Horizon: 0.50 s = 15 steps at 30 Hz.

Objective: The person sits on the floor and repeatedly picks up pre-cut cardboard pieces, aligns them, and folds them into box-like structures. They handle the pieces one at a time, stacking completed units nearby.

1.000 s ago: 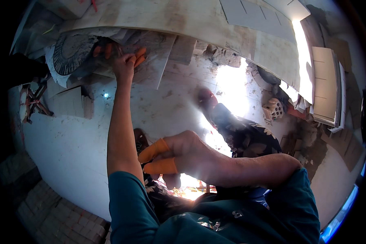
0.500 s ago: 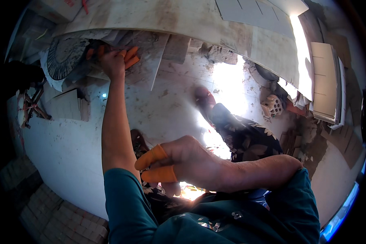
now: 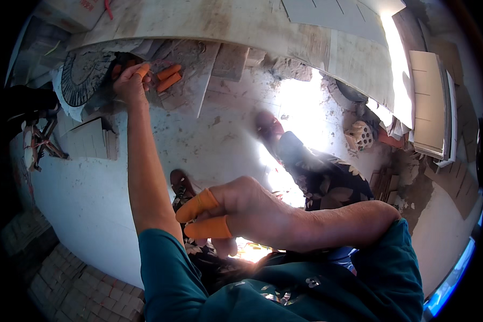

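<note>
At the upper left my left hand is closed, its fingers curled inward. An orange finger cot shows at its fingertips; whether worn or held is unclear, and what is inside the fingers is hidden. Beside it, two orange finger cots lie on a dusty board. More orange shapes sit in shadow just left of the hand. My right hand is in front of my body, open, with nothing visible in it. Orange finger cots cover two of its outstretched fingers, and the others hang downward.
A long pale tabletop crosses the top. Left of my left hand is a round, ridged dark object. Cut boards lean below it. Stacked slotted cardboard sheets stand at right. Stacked blocks fill the lower left.
My left hand has moved left, away from the two orange finger cots, which stay on the board and now show fully. My right hand has hardly moved.
</note>
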Available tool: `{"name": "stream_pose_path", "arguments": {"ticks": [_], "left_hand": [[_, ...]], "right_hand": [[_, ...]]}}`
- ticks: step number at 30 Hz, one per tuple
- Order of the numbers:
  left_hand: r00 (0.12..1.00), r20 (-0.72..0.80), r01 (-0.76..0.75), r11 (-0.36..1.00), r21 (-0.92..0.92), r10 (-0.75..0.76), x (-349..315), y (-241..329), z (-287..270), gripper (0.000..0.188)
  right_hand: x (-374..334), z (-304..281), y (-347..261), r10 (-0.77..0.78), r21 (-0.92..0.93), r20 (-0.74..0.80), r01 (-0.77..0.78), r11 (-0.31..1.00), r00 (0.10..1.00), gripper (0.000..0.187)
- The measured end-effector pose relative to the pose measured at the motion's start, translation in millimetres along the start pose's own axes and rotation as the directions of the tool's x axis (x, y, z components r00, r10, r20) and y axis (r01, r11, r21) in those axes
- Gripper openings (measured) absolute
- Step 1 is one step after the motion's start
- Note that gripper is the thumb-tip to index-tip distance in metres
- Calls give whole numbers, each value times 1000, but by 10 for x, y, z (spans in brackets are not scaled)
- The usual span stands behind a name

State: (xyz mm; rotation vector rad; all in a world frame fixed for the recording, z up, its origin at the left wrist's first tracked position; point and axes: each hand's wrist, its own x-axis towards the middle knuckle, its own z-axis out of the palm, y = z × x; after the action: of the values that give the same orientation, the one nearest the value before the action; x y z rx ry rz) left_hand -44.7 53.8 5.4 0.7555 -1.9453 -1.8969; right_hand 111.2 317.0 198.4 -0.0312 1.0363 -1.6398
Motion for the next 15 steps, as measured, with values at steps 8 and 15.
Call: {"name": "stream_pose_path", "arguments": {"ticks": [8, 15], "left_hand": [[981, 97, 183, 966, -183, -167, -199, -22, -274, 8], [967, 194, 176, 983, -46, -164, -364, -257, -497, 15]], "right_hand": [[17, 26, 6, 18, 49, -22, -17, 999, 1000, 29], [26, 26, 6, 19, 44, -14, -19, 999, 1000, 28]]}}
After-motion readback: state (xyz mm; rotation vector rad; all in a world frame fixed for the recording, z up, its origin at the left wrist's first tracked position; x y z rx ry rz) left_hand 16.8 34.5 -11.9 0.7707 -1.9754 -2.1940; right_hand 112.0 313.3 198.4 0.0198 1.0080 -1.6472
